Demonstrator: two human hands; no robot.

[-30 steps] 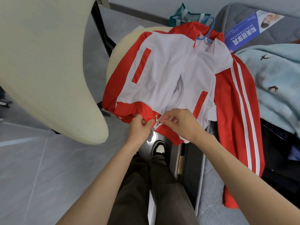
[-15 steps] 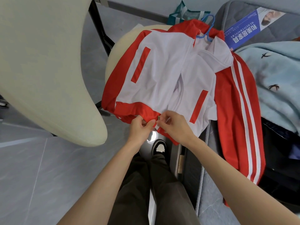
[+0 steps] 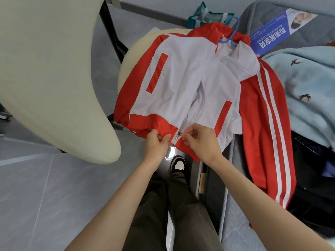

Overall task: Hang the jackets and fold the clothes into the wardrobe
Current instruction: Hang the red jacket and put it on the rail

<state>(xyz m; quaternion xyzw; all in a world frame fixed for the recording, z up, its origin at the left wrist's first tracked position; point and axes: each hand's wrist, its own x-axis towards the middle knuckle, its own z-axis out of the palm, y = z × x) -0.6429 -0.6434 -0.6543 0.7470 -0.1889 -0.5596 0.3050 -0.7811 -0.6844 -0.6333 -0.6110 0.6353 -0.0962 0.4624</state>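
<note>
A red and white jacket lies front up over a cream chair seat, on a blue hanger whose hook shows at the collar. My left hand pinches the red hem just left of the zip. My right hand pinches the metal zipper pull at the bottom of the zip. Above the pull the two white front halves lie apart. The jacket's right sleeve, red with white stripes, hangs down over the bed edge.
A cream chair back fills the left. A light blue fleece garment and dark clothes lie on the bed at right, by a blue printed sheet. A green bag stands behind. My legs and a shoe are below.
The two hem ends have come together at the zip's bottom, and the metal pull now shows between my hands. Both hands stayed at the hem.
</note>
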